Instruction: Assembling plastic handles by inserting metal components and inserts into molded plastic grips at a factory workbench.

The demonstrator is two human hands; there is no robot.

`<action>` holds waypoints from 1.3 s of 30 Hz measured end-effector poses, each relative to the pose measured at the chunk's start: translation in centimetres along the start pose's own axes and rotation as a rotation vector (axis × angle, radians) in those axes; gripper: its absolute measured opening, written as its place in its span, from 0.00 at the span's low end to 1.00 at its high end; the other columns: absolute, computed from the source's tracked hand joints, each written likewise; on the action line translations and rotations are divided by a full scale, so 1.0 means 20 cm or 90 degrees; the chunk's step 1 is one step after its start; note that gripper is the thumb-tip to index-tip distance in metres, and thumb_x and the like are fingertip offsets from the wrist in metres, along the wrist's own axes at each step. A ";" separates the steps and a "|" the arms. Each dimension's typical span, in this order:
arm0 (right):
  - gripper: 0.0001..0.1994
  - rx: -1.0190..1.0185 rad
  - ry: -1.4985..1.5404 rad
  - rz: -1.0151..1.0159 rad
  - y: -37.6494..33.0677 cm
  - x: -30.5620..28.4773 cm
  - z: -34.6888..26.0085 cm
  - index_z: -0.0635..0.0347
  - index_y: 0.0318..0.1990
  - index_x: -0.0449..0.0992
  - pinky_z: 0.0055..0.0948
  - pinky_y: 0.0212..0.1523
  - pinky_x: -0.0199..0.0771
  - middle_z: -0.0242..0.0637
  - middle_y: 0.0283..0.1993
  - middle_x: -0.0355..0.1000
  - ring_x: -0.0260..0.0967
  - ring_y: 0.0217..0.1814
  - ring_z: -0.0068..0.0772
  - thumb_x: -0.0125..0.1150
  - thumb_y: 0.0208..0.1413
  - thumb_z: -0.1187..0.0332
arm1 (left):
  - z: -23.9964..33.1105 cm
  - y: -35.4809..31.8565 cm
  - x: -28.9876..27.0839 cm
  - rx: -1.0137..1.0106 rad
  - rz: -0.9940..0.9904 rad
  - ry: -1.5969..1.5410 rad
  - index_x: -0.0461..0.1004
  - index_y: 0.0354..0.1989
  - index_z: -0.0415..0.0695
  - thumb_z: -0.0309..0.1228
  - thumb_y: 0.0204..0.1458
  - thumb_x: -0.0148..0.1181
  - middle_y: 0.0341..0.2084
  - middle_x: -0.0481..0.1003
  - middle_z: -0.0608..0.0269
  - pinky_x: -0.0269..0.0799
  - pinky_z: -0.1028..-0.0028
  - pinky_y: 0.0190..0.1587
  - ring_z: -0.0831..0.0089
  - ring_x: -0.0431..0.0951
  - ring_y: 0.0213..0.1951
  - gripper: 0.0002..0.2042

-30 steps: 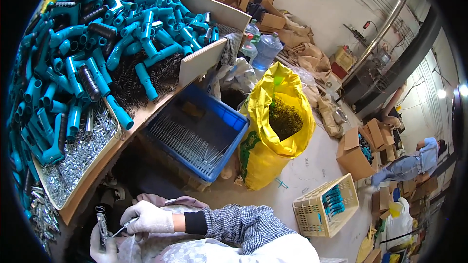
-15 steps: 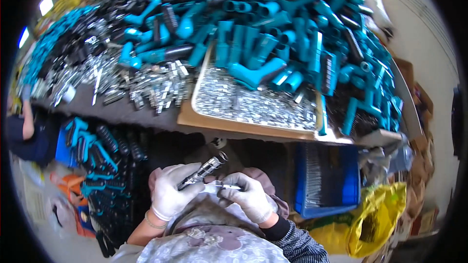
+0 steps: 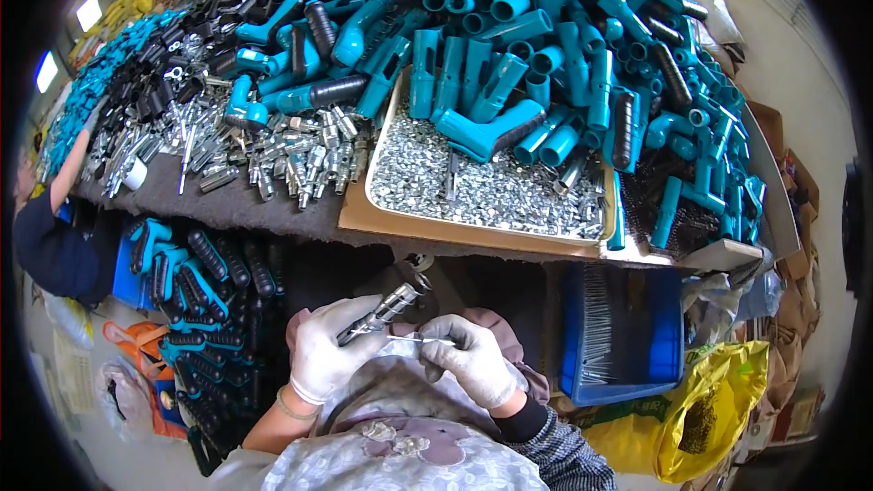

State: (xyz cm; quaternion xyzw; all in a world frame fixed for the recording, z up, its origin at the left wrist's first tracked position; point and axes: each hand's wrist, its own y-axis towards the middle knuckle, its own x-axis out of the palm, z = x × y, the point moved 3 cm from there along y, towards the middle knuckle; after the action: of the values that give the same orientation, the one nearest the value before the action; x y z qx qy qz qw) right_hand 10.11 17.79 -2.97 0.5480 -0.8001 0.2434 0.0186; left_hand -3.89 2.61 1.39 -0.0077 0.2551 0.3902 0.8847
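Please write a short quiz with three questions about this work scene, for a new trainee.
1. True or false: both hands wear white gloves.
2. What does the left hand hold? A) a yellow bag B) a metal cylinder part C) a teal handle
3. What fills the shallow tray on the table?

Key
1. True.
2. B: the metal cylinder part is held in the left hand; the right hand holds a thin metal pin beside it.
3. Small silvery metal pieces, with teal handles lying on top.
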 end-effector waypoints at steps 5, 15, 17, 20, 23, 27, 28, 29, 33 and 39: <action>0.07 -0.039 0.000 -0.056 -0.03 0.03 -0.04 0.68 0.43 0.75 0.20 0.30 0.69 0.32 0.31 0.74 0.69 0.28 0.18 0.60 0.59 0.75 | 0.02 -0.02 -0.03 -0.079 -0.013 -0.030 0.82 0.43 0.40 0.30 0.41 0.71 0.31 0.82 0.54 0.77 0.69 0.38 0.61 0.83 0.33 0.18; 0.08 0.035 0.020 -0.088 0.02 0.00 -0.05 0.69 0.44 0.76 0.20 0.34 0.72 0.32 0.33 0.75 0.71 0.31 0.19 0.64 0.59 0.76 | -0.01 -0.06 -0.04 -0.075 0.029 0.036 0.82 0.44 0.40 0.31 0.42 0.70 0.35 0.83 0.53 0.77 0.69 0.40 0.61 0.83 0.37 0.19; 0.07 0.028 0.015 -0.081 0.01 0.00 -0.06 0.70 0.43 0.76 0.21 0.33 0.73 0.35 0.34 0.75 0.72 0.30 0.22 0.63 0.59 0.76 | 0.00 -0.06 -0.04 -0.088 0.022 0.007 0.82 0.45 0.39 0.30 0.42 0.70 0.35 0.83 0.53 0.77 0.70 0.40 0.61 0.83 0.37 0.18; 0.07 0.016 0.020 -0.071 0.01 -0.03 -0.05 0.71 0.42 0.75 0.22 0.32 0.73 0.38 0.36 0.74 0.72 0.30 0.24 0.63 0.58 0.77 | 0.01 -0.04 -0.03 -0.091 0.015 0.023 0.82 0.45 0.38 0.28 0.43 0.69 0.34 0.82 0.52 0.76 0.70 0.41 0.62 0.83 0.37 0.18; 0.07 0.006 0.004 -0.054 0.02 -0.02 -0.03 0.69 0.42 0.76 0.20 0.31 0.71 0.34 0.34 0.74 0.70 0.30 0.20 0.63 0.58 0.76 | 0.00 -0.05 -0.02 -0.082 0.029 0.003 0.82 0.45 0.39 0.28 0.43 0.69 0.35 0.83 0.52 0.77 0.69 0.41 0.61 0.83 0.37 0.18; 0.08 -0.028 -0.052 0.014 0.02 -0.04 -0.02 0.67 0.43 0.76 0.19 0.31 0.69 0.30 0.33 0.74 0.69 0.31 0.16 0.63 0.56 0.75 | 0.04 -0.06 -0.01 -0.029 0.023 0.107 0.82 0.45 0.39 0.30 0.43 0.72 0.32 0.82 0.56 0.76 0.68 0.43 0.60 0.82 0.36 0.18; 0.07 -0.082 -0.124 0.034 0.02 -0.06 -0.05 0.66 0.41 0.77 0.20 0.33 0.70 0.30 0.34 0.75 0.69 0.31 0.17 0.62 0.55 0.75 | 0.04 -0.07 -0.01 0.009 0.043 0.109 0.82 0.43 0.39 0.32 0.40 0.74 0.33 0.82 0.57 0.75 0.68 0.42 0.61 0.82 0.36 0.19; 0.06 -0.084 -0.111 0.044 0.00 -0.08 -0.09 0.66 0.39 0.77 0.21 0.34 0.72 0.31 0.34 0.75 0.70 0.32 0.19 0.61 0.54 0.75 | 0.04 -0.07 -0.03 0.008 0.046 0.111 0.82 0.43 0.39 0.32 0.40 0.74 0.33 0.82 0.57 0.75 0.68 0.42 0.61 0.82 0.36 0.19; 0.03 -0.104 -0.135 0.175 -0.07 -0.29 -0.24 0.64 0.35 0.77 0.20 0.27 0.66 0.29 0.28 0.73 0.66 0.25 0.16 0.59 0.53 0.77 | 0.02 -0.08 -0.09 0.087 0.023 0.143 0.83 0.40 0.43 0.34 0.37 0.76 0.32 0.82 0.58 0.70 0.70 0.40 0.61 0.81 0.36 0.19; 0.05 -0.095 -0.194 0.162 -0.14 -0.34 -0.39 0.66 0.33 0.77 0.19 0.28 0.68 0.29 0.28 0.73 0.67 0.26 0.16 0.58 0.48 0.77 | 0.11 -0.07 -0.06 0.117 -0.108 0.143 0.83 0.43 0.45 0.33 0.44 0.73 0.31 0.81 0.57 0.78 0.66 0.36 0.58 0.83 0.32 0.16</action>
State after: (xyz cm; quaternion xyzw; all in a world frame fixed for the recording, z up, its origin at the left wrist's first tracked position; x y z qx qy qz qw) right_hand 13.43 26.19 2.98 0.4699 -0.8723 0.0980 -0.0931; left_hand -2.67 1.23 3.60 0.0080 0.3853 0.2855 0.8775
